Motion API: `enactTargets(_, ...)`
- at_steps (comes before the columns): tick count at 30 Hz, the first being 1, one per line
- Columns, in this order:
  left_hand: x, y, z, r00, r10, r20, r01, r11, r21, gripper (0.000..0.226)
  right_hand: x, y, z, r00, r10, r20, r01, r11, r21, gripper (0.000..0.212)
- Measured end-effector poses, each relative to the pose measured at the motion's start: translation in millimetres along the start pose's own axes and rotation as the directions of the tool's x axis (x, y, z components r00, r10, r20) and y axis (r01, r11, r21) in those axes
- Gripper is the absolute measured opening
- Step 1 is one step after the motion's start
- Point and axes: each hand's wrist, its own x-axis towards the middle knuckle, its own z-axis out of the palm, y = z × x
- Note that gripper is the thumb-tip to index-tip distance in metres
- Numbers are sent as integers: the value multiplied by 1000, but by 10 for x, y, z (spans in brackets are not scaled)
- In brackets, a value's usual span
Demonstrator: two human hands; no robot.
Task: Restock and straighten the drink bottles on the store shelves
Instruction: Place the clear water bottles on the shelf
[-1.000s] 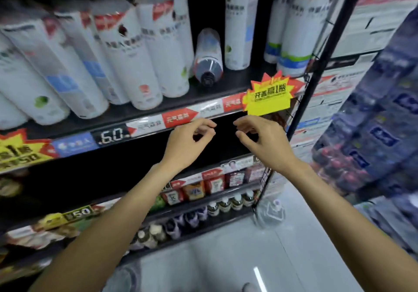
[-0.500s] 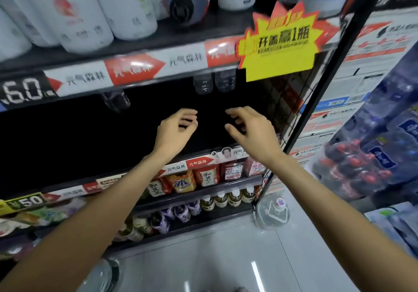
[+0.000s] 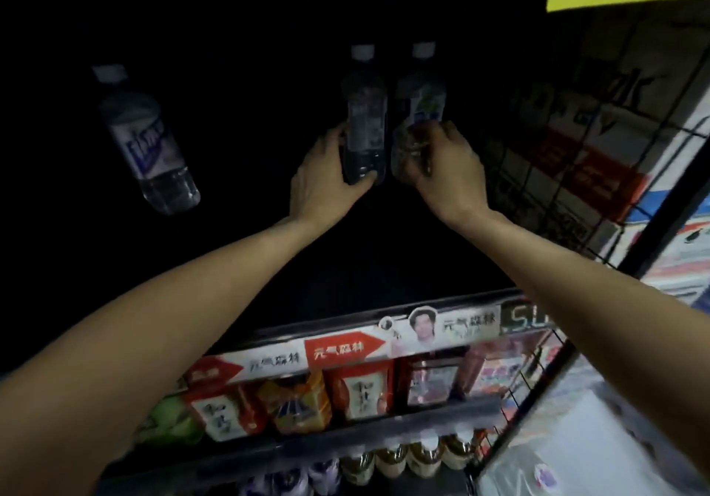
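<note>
Two outstretched hands (arms straight), fingers around neighbouring bottles: left hand (image 3: 320, 172) on left bottle (image 3: 364, 119), right hand (image 3: 445, 167) on right bottle (image 3: 417, 119).

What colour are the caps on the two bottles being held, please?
White, on both the left-hand bottle and right-hand bottle; head view.

Head camera looks down, close, into a dark shelf (image 3: 230, 15).

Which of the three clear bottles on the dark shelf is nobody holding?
The far-left bottle, standing alone and tilted. The left hand grips the middle bottle, and the right hand grips the right bottle.
</note>
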Motion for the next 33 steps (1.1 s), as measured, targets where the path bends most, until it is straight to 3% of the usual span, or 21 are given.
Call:
enactTargets(4, 333, -120, 287, 994, -99, -53, 93, 989, -115, 107, 190, 183, 202, 996, 22, -82, -30, 995, -91, 59)
enactTargets(7, 499, -148, 376, 980, -198, 11, 196, 961, -196, 118, 323, 258, 302, 989, 129, -73, -126, 991, 40, 77)
enactTargets(11, 603, -161, 400, 987, -161, 23, 162, 973, -166, 109, 471, 302, 380, 971, 239, 7, -229, 922, 311, 99)
enactTargets(14, 557, -150, 338, 992, -121, 30, 123, 988, -90, 102, 519, 269, 432, 960, 273, 52, -274, 898, 343, 102)
enactTargets(19, 331, -203, 85, 998, -46, 31, 47, 998, -40, 107, 590, 153, 420, 935, 347, 72, -354, 899, 257, 98)
enactTargets(23, 245, -161, -13, 992, -79, 102, 96, 980, -176, 119, 415, 134, 286, 953, 289, 86, -302, 908, 292, 93)
enactTargets(26, 229, -61, -61, 985, -100, 142, 141, 937, -320, 105, 136, 160, 117, 970, 240, 47, -240, 896, 374, 83)
enactTargets(30, 76, 79, -206, 984, -160, 83, 177, 944, -280, 93, -94, 98, -137, 963, 260, 64, -258, 834, 487, 83)
enactTargets(33, -123, 199, -373, 974, -196, 113, 221, 931, -289, 90, -228, -42, -348, 956, 276, 99, -287, 808, 515, 77)
